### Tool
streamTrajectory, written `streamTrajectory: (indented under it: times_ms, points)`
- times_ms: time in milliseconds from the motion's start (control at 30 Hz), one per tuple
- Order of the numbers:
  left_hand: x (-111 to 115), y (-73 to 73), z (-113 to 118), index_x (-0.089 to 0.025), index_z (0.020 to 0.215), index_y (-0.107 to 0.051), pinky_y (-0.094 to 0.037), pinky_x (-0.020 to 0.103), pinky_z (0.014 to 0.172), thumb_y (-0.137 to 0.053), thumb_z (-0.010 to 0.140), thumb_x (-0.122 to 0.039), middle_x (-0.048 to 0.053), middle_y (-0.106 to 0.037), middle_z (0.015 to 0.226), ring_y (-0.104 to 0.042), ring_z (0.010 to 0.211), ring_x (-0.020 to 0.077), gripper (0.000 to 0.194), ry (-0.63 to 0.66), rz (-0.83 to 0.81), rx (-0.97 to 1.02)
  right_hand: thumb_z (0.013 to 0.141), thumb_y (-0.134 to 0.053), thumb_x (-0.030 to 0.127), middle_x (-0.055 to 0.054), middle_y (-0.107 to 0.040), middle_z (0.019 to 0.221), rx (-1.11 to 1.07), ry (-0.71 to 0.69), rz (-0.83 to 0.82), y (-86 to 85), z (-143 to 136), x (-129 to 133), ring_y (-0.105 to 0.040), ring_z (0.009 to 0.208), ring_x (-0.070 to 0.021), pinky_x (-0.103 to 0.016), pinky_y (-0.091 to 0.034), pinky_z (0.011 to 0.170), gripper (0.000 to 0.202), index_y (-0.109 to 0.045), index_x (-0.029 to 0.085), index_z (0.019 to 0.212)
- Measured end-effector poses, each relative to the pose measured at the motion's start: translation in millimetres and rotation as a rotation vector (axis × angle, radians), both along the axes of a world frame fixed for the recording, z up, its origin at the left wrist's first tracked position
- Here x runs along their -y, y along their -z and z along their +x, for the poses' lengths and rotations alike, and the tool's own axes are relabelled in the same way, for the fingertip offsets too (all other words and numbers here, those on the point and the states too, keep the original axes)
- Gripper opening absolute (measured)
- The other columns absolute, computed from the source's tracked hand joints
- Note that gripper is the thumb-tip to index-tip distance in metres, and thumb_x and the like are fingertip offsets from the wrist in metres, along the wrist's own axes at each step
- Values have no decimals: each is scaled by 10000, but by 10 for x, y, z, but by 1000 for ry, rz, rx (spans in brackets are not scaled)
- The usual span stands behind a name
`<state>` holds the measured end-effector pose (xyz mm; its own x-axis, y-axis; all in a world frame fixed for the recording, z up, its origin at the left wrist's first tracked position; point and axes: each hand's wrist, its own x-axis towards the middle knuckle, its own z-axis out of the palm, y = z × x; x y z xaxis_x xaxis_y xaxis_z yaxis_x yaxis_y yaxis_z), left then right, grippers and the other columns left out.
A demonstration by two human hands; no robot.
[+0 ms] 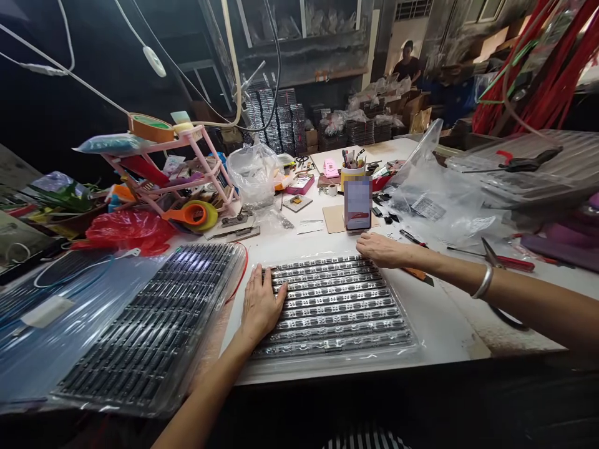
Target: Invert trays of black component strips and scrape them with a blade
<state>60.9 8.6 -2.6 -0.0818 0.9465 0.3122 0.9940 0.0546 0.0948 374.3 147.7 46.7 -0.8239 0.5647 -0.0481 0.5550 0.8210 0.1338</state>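
Note:
A clear plastic tray (334, 305) with rows of dark and silvery parts lies flat on the white table (444, 312) in front of me. My left hand (262, 304) rests on the tray's left edge, its fingers spread and flat. At the far right corner of the same tray is my right hand (377, 249), its fingers closed together; what they hold, if anything, is too small to make out. Just behind that hand a phone (358, 202) stands upright. To the left, a stack of similar filled trays (150, 324) lies at a slant.
A pink rack (206, 156) and a red plastic bag (128, 231) stand at the left. Clear bags (435, 199), a red-handled tool (515, 263) and a cutter (412, 237) lie at the right. Cables hang overhead. A person (407, 65) is far back.

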Motion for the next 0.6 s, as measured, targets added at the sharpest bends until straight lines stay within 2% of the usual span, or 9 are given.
streamTrajectory:
  times_ms: [100, 167, 233, 300, 333, 400, 500, 600]
  points:
    - [3, 10, 2, -40, 1326, -446, -313, 493, 1080, -372, 907, -481, 234, -394, 1434, -335, 1352, 341, 613, -2, 2, 9, 806, -402, 4, -115, -639, 870, -20, 16, 31, -59, 4, 128, -532, 852, -232, -341, -355, 741, 276, -635, 146, 842]
    - [9, 20, 12, -36, 1332, -439, -297, 495, 1088, -377, 906, -480, 239, -392, 1435, -329, 1356, 341, 619, -5, -9, 14, 902, -374, 113, -146, -634, 1053, -89, 41, 69, -31, -31, 340, -545, 968, -253, -391, -361, 826, 287, -627, 134, 1035]
    - [17, 30, 23, -20, 1340, -427, -276, 486, 1101, -371, 909, -484, 247, -370, 1447, -315, 1363, 341, 635, -11, -27, 17, 966, -351, 342, -169, -515, 1318, -227, 62, 105, 89, -85, 618, -476, 1172, -289, -467, -320, 943, 400, -512, 153, 1279]
    - [19, 33, 19, -7, 1345, -417, -271, 474, 1105, -371, 911, -482, 252, -346, 1459, -301, 1370, 340, 645, -17, -52, 22, 950, -323, 514, -155, -399, 1443, -315, 57, 78, 265, -132, 884, -360, 1312, -314, -516, -271, 1011, 553, -417, 188, 1386]
    - [15, 27, 6, -10, 1345, -417, -280, 469, 1100, -373, 915, -466, 248, -345, 1460, -303, 1369, 337, 629, -19, -66, 25, 940, -314, 552, -138, -351, 1479, -318, 68, 47, 351, -147, 988, -300, 1356, -317, -520, -265, 1028, 589, -387, 208, 1413]
    - [-11, -9, -50, -48, 1331, -442, -318, 447, 1079, -356, 934, -380, 220, -382, 1446, -346, 1349, 310, 525, -13, -100, 30, 937, -295, 574, -103, -270, 1521, -300, 86, -9, 481, -164, 1115, -220, 1398, -301, -520, -249, 1059, 609, -330, 244, 1449]
    - [-115, -132, -193, -144, 1235, -539, -393, 385, 1015, -324, 946, -223, 148, -528, 1317, -504, 1212, 229, 369, 46, -166, 26, 939, -293, 574, -77, -230, 1533, -309, 104, -28, 536, -170, 1143, -188, 1410, -280, -517, -241, 1086, 606, -309, 264, 1460]
    - [-296, -290, -342, -161, 1109, -594, -455, 418, 931, -466, 923, -272, 97, -608, 1144, -582, 1049, 203, 252, 154, -249, 7, 939, -303, 569, -74, -249, 1525, -332, 97, -4, 506, -172, 1118, -195, 1409, -275, -519, -257, 1088, 593, -352, 258, 1442]
